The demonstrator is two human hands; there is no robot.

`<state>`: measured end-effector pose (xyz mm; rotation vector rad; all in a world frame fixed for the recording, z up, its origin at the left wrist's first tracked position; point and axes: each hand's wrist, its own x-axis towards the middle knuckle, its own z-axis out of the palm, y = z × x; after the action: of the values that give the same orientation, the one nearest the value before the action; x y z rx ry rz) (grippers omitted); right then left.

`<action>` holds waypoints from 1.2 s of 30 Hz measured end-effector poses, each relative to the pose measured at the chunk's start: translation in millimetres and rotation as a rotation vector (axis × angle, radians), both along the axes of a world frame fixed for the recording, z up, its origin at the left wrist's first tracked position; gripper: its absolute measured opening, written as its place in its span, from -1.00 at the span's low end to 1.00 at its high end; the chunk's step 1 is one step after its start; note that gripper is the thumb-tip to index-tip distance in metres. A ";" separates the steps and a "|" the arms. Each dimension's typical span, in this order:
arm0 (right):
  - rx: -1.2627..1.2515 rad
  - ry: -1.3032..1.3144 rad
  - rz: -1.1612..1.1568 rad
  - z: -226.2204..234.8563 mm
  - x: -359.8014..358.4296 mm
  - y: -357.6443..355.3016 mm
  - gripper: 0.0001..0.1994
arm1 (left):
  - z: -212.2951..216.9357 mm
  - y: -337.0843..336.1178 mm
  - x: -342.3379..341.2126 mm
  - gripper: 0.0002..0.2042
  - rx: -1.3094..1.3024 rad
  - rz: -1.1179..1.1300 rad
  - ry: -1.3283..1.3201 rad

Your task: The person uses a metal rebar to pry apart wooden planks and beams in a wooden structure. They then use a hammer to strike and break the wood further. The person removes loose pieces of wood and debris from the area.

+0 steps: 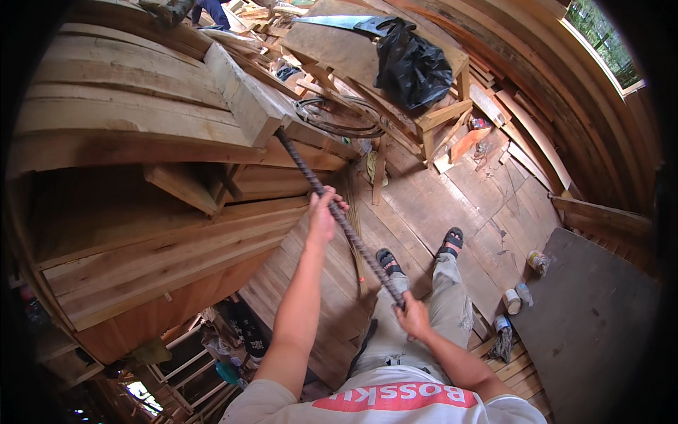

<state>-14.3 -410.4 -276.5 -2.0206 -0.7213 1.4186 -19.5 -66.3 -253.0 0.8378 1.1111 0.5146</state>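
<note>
A long, dark ribbed steel bar (pixel 353 237) slants across the middle of the view, held in both my hands. My left hand (pixel 325 215) is wrapped round it near its middle. Lower and to the right, my right hand (pixel 413 316) grips the near end, in front of my thighs. The bar's far tip touches or goes in at the end of a thick wooden plank (pixel 244 95), at the gap beside another board (pixel 318 134); the exact contact is hidden.
Stacked timber planks (pixel 134 106) form a structure at left. A wooden bench (pixel 332 46) bears a black plastic bag (pixel 413 67) and a handsaw (pixel 339 22). Coiled cable (pixel 339 127) lies beneath. Several cans and bottles (pixel 512 302) stand by a dark board (pixel 586 318). Another person's leg (pixel 212 13) shows far off.
</note>
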 end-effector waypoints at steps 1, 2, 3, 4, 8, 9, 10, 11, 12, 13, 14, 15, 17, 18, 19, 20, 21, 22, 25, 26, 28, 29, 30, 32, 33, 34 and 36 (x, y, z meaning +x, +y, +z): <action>-0.014 -0.102 -0.042 -18.9 0.7 5.2 -0.69 | -8.9 -7.1 -0.3 -0.80 0.027 -0.018 -0.017; -0.040 -0.156 -0.086 -40.9 3.6 9.4 -0.69 | -19.6 -15.9 -2.2 -0.80 -0.005 -0.049 -0.003; -0.018 -0.186 -0.167 -61.3 8.2 13.7 -0.73 | -31.7 -26.1 -5.6 -0.80 -0.036 -0.078 0.011; -0.084 -0.244 -0.179 -67.6 11.0 23.1 -0.75 | -45.1 -35.6 -7.8 -0.79 -0.091 -0.099 0.025; -0.047 -0.362 -0.242 -77.0 -0.6 28.0 -0.78 | -72.0 -54.1 -6.4 -0.83 -0.034 -0.085 -0.067; -0.034 -0.390 -0.219 -78.6 -1.1 25.8 -0.80 | -74.3 -56.9 -4.9 -0.83 -0.064 -0.040 -0.097; -0.025 -0.420 -0.200 -81.2 2.8 27.6 -0.82 | -77.5 -60.2 -1.5 -0.84 -0.098 0.000 -0.126; -0.022 -0.446 -0.183 -81.5 3.5 26.4 -0.83 | -75.8 -69.9 1.4 -0.84 -0.137 0.038 -0.152; -0.059 -0.470 -0.174 -86.2 0.6 25.4 -0.84 | -73.4 -83.0 5.2 -0.82 -0.162 0.083 -0.104; -0.049 -0.462 -0.186 -86.3 1.1 27.4 -0.84 | -77.7 -99.3 3.5 -0.78 -0.250 0.145 -0.132; -0.039 -0.455 -0.196 -84.4 2.6 28.9 -0.84 | -78.5 -117.2 2.7 -0.76 -0.229 0.156 -0.113; -0.029 -0.449 -0.208 -81.8 5.0 28.2 -0.84 | -77.7 -136.8 1.5 -0.74 -0.207 0.164 -0.095; -0.066 -0.399 -0.203 -87.0 4.3 26.1 -0.81 | -77.2 -177.5 -1.7 -0.71 -0.224 0.123 0.115; -0.043 -0.381 -0.219 -84.5 3.5 28.5 -0.79 | -95.3 -204.4 -10.8 -0.69 -0.243 0.135 0.141; -0.025 -0.363 -0.238 -84.6 3.1 28.4 -0.77 | -115.7 -222.2 -16.1 -0.67 -0.265 0.141 0.169; 0.001 -0.379 -0.202 -89.2 2.8 24.2 -0.70 | -118.7 -225.1 -11.3 -0.66 -0.314 0.198 0.178; 0.010 -0.386 -0.202 -97.1 6.2 23.8 -0.70 | -122.0 -227.2 -6.0 -0.63 -0.364 0.256 0.188; 0.018 -0.391 -0.201 -105.1 8.4 23.2 -0.70 | -124.6 -229.4 -2.7 -0.61 -0.415 0.315 0.200; 0.033 -0.395 -0.153 -123.7 13.3 20.4 -0.72 | -134.9 -229.7 1.4 -0.67 -0.400 0.283 0.201; 0.028 -0.386 -0.142 -123.6 16.8 23.0 -0.73 | -138.2 -228.0 5.2 -0.68 -0.418 0.307 0.205; 0.043 -0.380 -0.114 -129.4 23.8 25.4 -0.75 | -145.6 -227.7 11.8 -0.68 -0.384 0.327 0.201; 0.064 -0.384 -0.098 -135.1 26.9 25.1 -0.76 | -148.5 -228.0 13.4 -0.68 -0.366 0.337 0.203; 0.085 -0.388 -0.082 -140.3 28.5 24.5 -0.77 | -153.5 -228.7 13.2 -0.67 -0.336 0.336 0.226; 0.066 -0.319 -0.056 -146.5 37.7 28.3 -0.78 | -169.8 -227.1 18.8 -0.66 -0.271 0.338 0.257; 0.056 -0.285 -0.042 -149.9 41.2 30.9 -0.78 | -178.2 -225.8 20.8 -0.66 -0.275 0.359 0.271; 0.048 -0.279 -0.027 -157.9 44.3 33.1 -0.78 | -182.5 -222.4 24.6 -0.65 -0.278 0.375 0.287; 0.031 -0.265 0.004 -175.0 49.0 39.2 -0.79 | -190.5 -217.5 30.0 -0.64 -0.276 0.411 0.305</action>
<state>34.7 -371.2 -451.5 -2.2075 -0.8526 1.1451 10.5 -283.8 -443.5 0.4526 1.6109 0.5660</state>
